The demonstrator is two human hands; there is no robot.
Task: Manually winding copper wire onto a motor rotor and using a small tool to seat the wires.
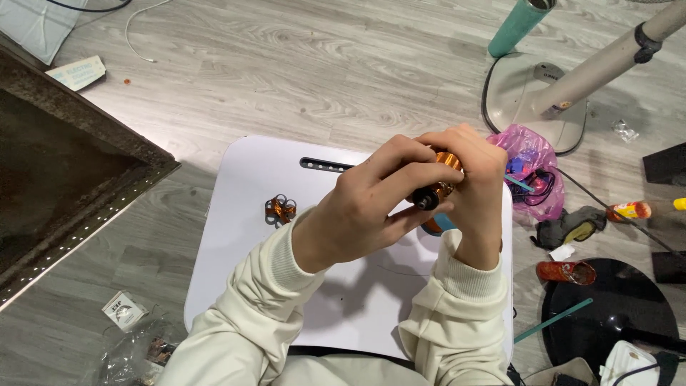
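1. Both hands close together around a copper-wound motor part (441, 179) held above the white lap table (236, 214); the left hand (357, 214) wraps it from the near side, fingers curled over the top.
2. Left of the hands, a second small copper coil piece (281, 208) lies alone on the table, well apart from the grip.
3. Between the two palms the held part shows orange-copper windings and a dark stub end (426, 200) poking out toward the camera.
4. It looks small, rigid and fairly dense for its size; the fine wire windings seem easy to scratch or snag, so the solid ends or core look like the safer places to hold.
5. The right hand (475, 193) clamps the part from the far side, covering most of it, so how the fingertips sit underneath cannot be told.
6. Further right, a pink plastic bag (532, 154) with oddments lies on the wooden floor (321, 64).
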